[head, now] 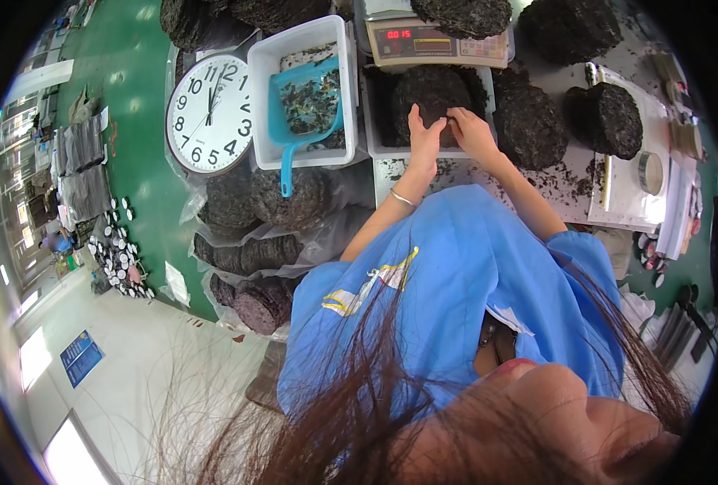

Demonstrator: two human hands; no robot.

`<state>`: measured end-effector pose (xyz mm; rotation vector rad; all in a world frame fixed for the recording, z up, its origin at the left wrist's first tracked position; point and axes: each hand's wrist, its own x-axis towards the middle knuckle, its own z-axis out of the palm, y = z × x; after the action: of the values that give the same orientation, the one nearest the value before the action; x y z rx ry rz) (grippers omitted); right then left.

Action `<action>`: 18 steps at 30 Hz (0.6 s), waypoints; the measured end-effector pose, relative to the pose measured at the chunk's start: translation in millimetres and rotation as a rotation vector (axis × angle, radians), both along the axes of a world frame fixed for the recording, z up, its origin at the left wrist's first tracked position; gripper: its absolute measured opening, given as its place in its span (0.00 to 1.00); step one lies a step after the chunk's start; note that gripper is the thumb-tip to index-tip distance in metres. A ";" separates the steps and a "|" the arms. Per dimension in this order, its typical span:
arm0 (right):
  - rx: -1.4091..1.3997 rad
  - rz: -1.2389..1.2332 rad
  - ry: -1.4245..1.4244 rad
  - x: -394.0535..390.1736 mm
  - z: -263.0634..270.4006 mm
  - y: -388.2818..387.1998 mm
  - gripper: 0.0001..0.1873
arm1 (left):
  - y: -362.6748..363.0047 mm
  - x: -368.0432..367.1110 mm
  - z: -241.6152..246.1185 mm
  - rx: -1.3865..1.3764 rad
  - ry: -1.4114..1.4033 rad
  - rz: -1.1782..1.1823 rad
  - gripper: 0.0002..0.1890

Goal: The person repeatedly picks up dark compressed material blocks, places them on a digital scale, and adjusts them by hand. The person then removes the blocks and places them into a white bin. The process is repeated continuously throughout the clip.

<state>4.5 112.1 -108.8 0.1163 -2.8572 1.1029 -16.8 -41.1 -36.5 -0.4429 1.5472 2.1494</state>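
Both hands are over a white plastic tub (389, 151) in front of me. In the tub lies a round cake of dark dried seaweed-like material (428, 91), with loose dark bits around it. My left hand (425, 136), a bangle at its wrist, touches the cake's near part, thumb and fingers spread. My right hand (469, 130) is close beside it, fingertips bent down at the cake's near right part; whether they pinch a small piece is too small to tell. Beyond the tub stands a digital scale (440, 51) with a lit red display and another dark cake (468, 15) on top.
Left of the tub, a white bin (350, 91) holds a blue dustpan (283, 130) with dark flakes. A round wall clock (204, 115) leans beside it. More dark cakes (531, 127) lie at right, near a white board (625, 200) and a tape roll (650, 173). Bagged cakes (289, 197) are stacked lower left.
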 end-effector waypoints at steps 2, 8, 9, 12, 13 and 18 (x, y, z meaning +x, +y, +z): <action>-0.041 -0.053 -0.017 -1.7 12.3 5.3 0.12 | 0.9 -2.3 -9.1 0.062 0.001 0.095 0.44; 0.083 -0.112 0.393 -38.5 61.5 21.0 0.11 | 11.3 -19.9 -52.8 -0.198 -0.052 0.084 0.41; 0.122 -0.120 0.415 -49.4 65.7 26.0 0.12 | 12.5 -23.3 -63.1 -0.245 -0.086 0.066 0.41; 0.339 -0.140 0.488 -78.5 76.0 41.3 0.14 | 10.8 -24.6 -71.6 -0.265 -0.128 0.156 0.38; 0.391 -0.153 0.456 -85.0 73.3 46.6 0.15 | 10.7 -25.2 -66.2 -0.259 -0.160 0.176 0.38; 0.600 -0.105 0.296 -109.2 75.1 71.7 0.21 | -2.1 -24.5 -65.3 -0.219 -0.031 0.109 0.38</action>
<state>-104.7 183.9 -33.7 0.1445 -2.7732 0.1621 -41.2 -43.3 -101.8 -0.6435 1.7868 2.0483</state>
